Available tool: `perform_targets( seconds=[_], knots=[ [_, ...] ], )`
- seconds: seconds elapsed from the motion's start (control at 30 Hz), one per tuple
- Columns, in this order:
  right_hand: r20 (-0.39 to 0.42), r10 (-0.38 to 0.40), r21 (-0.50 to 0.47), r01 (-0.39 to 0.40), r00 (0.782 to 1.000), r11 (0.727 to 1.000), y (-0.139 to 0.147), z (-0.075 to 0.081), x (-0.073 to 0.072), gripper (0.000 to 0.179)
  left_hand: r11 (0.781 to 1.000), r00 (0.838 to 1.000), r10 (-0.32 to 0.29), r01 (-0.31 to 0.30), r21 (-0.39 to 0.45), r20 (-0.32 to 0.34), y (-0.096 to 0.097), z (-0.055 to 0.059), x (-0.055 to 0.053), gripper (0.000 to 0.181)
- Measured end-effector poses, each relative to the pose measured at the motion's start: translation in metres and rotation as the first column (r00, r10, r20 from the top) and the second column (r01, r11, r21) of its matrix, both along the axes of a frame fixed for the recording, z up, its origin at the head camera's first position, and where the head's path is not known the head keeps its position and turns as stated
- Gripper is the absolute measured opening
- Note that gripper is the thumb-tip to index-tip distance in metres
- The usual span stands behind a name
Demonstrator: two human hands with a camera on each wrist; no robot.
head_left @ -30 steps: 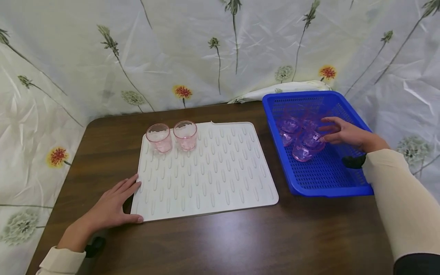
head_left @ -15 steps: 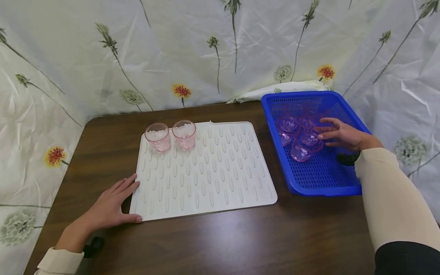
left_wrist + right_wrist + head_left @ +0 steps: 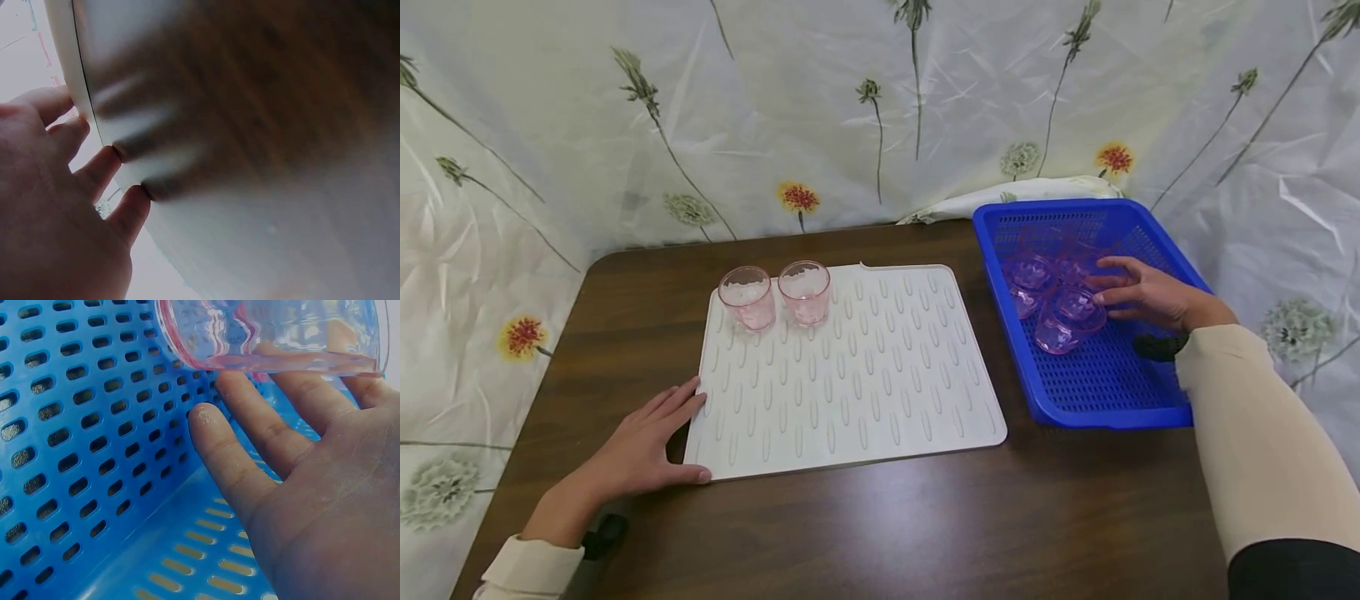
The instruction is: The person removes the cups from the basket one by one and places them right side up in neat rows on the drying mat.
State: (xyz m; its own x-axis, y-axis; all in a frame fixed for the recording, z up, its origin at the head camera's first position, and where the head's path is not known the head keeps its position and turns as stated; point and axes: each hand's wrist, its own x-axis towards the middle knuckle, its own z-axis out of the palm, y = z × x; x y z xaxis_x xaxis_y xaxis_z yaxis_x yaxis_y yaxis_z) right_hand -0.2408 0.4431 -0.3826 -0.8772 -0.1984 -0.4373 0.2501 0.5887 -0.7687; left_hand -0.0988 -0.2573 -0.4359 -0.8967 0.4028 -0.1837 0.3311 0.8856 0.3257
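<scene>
My left hand lies at the left edge of a white ribbed drying mat, fingers spread, fingertips and thumb at its edge. The left wrist view shows those fingers lined up along the edge. My right hand reaches into a blue basket, its extended fingertips right at the rim of a clear pink drinking glass. In the right wrist view the hand's fingers are spread out, and two show through the wall of the glass; the thumb is hidden there.
Several more pink glasses stand close together in the basket. Two others, a left glass and a right glass, stand upright at the mat's back left corner. A flowered cloth hangs behind the brown table.
The right hand has shifted slightly left at the glass since a second ago, its fingertips spreading a little. The left hand and the two glasses on the mat have stayed put.
</scene>
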Motion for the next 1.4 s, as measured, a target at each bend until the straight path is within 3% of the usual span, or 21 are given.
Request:
perform_targets(
  seconds=[0.3, 0.47, 0.57, 0.7, 0.8, 0.97, 1.03, 1.1, 1.2, 1.3, 1.4],
  knots=[
    [-0.028, -0.007, 0.022, 0.008, 1.0, 1.0, 0.008, 0.013, 0.008, 0.079, 1.0, 1.0, -0.007, 0.007, 0.006, 0.01, 0.003, 0.001, 0.0, 0.108],
    [-0.039, -0.008, -0.068, 0.005, 0.999, 0.998, 0.02, 0.032, 0.01, 0.047, 1.0, 1.0, -0.005, 0.005, 0.004, 0.023, 0.004, 0.002, 0.0, 0.108],
    [-0.086, 0.01, -0.145, -0.023, 0.996, 0.989, 0.027, 0.045, 0.009, 0.027, 1.0, 1.0, 0.0, 0.0, 0.002, 0.028, 0.004, 0.003, 0.001, 0.109],
    [-0.16, -0.019, -0.334, -0.036, 0.987, 0.942, 0.03, 0.062, 0.006, 0.025, 1.0, 1.0, 0.007, -0.007, -0.004, 0.03, 0.003, 0.004, 0.001, 0.109],
    [-0.187, -0.107, -0.455, 0.011, 0.977, 0.89, 0.018, 0.074, 0.002, 0.025, 1.0, 0.999, 0.011, -0.011, -0.005, 0.031, 0.002, 0.004, 0.001, 0.109],
    [-0.209, -0.254, -0.561, 0.096, 0.944, 0.822, -0.018, 0.092, -0.01, 0.027, 1.0, 1.0, 0.0, 0.0, 0.004, 0.018, 0.002, 0.003, 0.001, 0.109],
    [-0.232, -0.298, -0.579, 0.114, 0.926, 0.807, -0.038, 0.097, -0.018, 0.029, 1.0, 1.0, -0.01, 0.01, 0.009, 0.004, 0.002, 0.003, 0.001, 0.108],
    [-0.266, -0.34, -0.547, 0.149, 0.902, 0.824, -0.061, 0.101, -0.028, 0.036, 1.0, 1.0, -0.013, 0.013, 0.015, -0.007, 0.001, 0.002, 0.003, 0.107],
    [-0.332, -0.361, -0.4, 0.217, 0.871, 0.891, -0.1, 0.106, -0.041, 0.051, 1.0, 1.0, -0.008, 0.008, 0.011, -0.008, 0.0, 0.001, 0.004, 0.108],
    [-0.375, -0.334, -0.242, 0.256, 0.865, 0.936, -0.133, 0.109, -0.051, 0.067, 1.0, 1.0, 0.0, 0.0, 0.007, 0.002, 0.001, 0.001, 0.004, 0.108],
    [-0.403, -0.309, -0.18, 0.257, 0.862, 0.95, -0.164, 0.105, -0.059, 0.074, 1.0, 1.0, -0.002, 0.002, 0.0, -0.003, 0.001, 0.003, 0.002, 0.107]
  ],
)
